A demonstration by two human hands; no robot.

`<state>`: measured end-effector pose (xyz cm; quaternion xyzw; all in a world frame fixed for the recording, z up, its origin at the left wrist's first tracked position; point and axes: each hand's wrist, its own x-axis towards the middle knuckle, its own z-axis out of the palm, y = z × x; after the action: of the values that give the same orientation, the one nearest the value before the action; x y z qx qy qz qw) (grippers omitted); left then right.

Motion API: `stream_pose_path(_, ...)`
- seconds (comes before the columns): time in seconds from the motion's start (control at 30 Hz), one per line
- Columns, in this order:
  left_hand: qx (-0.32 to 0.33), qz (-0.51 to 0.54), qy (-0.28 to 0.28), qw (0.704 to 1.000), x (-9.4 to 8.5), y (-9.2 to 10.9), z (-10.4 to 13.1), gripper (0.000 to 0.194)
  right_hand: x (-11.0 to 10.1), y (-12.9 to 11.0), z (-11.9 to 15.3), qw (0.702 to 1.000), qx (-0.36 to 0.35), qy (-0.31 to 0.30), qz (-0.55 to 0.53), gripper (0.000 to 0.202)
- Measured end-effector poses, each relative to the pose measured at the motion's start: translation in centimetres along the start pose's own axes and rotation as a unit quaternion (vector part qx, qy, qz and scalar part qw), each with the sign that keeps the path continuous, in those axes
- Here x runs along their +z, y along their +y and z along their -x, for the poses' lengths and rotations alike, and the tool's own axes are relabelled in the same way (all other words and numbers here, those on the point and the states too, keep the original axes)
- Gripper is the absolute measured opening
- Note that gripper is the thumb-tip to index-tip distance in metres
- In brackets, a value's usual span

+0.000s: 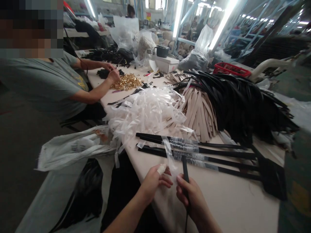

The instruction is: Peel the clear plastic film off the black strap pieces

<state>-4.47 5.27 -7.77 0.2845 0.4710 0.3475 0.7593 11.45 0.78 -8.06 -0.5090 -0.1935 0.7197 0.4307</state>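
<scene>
My right hand (191,195) is closed around a narrow black strap (185,170), whose upper end points away from me. A clear plastic strip (171,158) hangs between my hands, close to the right thumb; whether the thumb pins it I cannot tell. My left hand (155,181) is beside that strip with its fingers apart and slightly bent, and a pale wrap (161,169) covers one finger. Just beyond my hands, several black straps (155,151) lie side by side on the table, with crinkled clear film (186,152) around their middles.
A heap of clear plastic strips (150,106) covers the middle of the table (230,200). Beige strips (199,113) and a large black strap bundle (243,103) lie right. At left, a co-worker (48,84) handles small parts near gold-coloured hardware (127,82). A white sack (75,145) hangs by the edge.
</scene>
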Motion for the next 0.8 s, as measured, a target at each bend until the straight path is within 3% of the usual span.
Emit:
stream_pose_path(0.1, 0.003, 0.104, -0.035, 0.994, 1.1, -1.1, 0.3, 0.04, 0.4, 0.4, 0.5, 0.997, -0.031, 0.032, 0.056, 0.038)
stream_pose_path(0.2, 0.004, 0.05, -0.05, 0.997, 1.4, -1.1, 0.1, 0.031, 0.5, 0.6, 0.8, 0.986, -0.064, 0.072, 0.134, 0.04)
stream_pose_path(0.33, 0.026, 0.008, 0.006, 1.0, 1.6, -1.2, -0.7, 0.027, 0.7, 0.5, 1.6, 0.976, -0.081, 0.102, 0.174, 0.046)
stream_pose_path(0.47, 0.039, 0.078, 0.073, 0.993, 1.9, -1.2, -1.4, 0.027, 0.8, 1.1, 3.5, 0.985, -0.091, 0.05, 0.137, 0.045)
stream_pose_path(0.63, 0.022, 0.154, 0.078, 0.985, 2.5, -0.6, -1.7, 0.029, 1.1, 2.9, 5.8, 0.968, -0.093, 0.068, 0.223, 0.048)
stream_pose_path(0.8, 0.025, 0.166, 0.065, 0.984, 2.9, -0.2, -1.5, 0.03, 1.4, 3.4, 6.0, 0.948, -0.117, 0.104, 0.277, 0.05)
